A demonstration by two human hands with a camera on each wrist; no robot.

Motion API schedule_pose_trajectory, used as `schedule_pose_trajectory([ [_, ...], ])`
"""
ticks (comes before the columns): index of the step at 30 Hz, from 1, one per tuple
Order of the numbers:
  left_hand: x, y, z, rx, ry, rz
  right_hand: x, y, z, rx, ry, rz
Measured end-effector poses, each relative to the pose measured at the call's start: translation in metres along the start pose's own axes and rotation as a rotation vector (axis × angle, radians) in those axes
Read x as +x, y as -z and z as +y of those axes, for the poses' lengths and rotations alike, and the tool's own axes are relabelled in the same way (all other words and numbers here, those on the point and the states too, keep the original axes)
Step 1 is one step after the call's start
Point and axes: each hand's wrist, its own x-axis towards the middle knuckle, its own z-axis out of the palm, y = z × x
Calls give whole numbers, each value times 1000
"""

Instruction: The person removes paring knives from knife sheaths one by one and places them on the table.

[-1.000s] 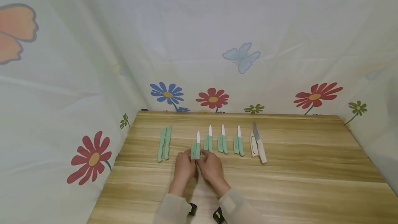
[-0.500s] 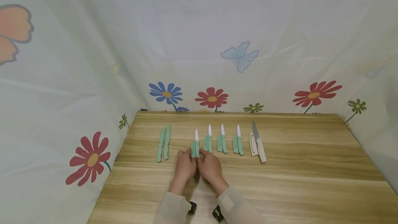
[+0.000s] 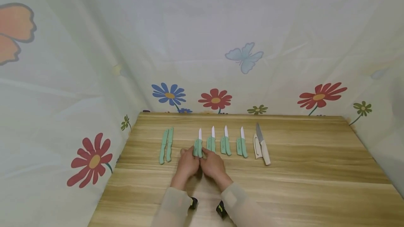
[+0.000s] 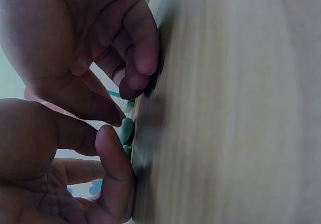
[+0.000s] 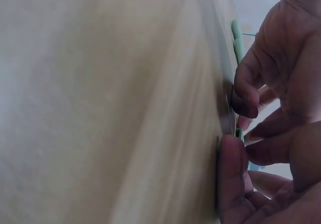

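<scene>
The fingers (image 3: 193, 151) of the left hand (image 3: 187, 165) and those of the right hand (image 3: 214, 165) are curling in from either side and pinching the base of one green-handled knife (image 3: 198, 144), which is lying flat on the desk (image 3: 315, 171) with its white blade pointing away from the fingers. Just right of the fingers, three more green knives (image 3: 225, 142) are lying in a row, and beyond them a beige knife (image 3: 262, 144) beside its sheath (image 3: 257, 146). Left of the fingers, well apart, two sheathed green knives (image 3: 166, 145) are lying side by side. In both wrist views the fingertips are pressing against the desk surface.
</scene>
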Motion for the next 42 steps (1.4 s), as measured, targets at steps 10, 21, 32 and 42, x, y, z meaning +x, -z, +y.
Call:
schedule_pose_trajectory([
  [10,10,2,2,-11,18,-33,6,5,-1,13,-16,-90],
  [21,15,2,3,5,32,-24,11,6,-2,49,-54,-125],
  [32,14,1,4,-2,39,-21,11,7,-2,68,-86,-146],
  [42,2,2,-2,-65,-4,-5,-2,8,-2,97,-48,-122],
])
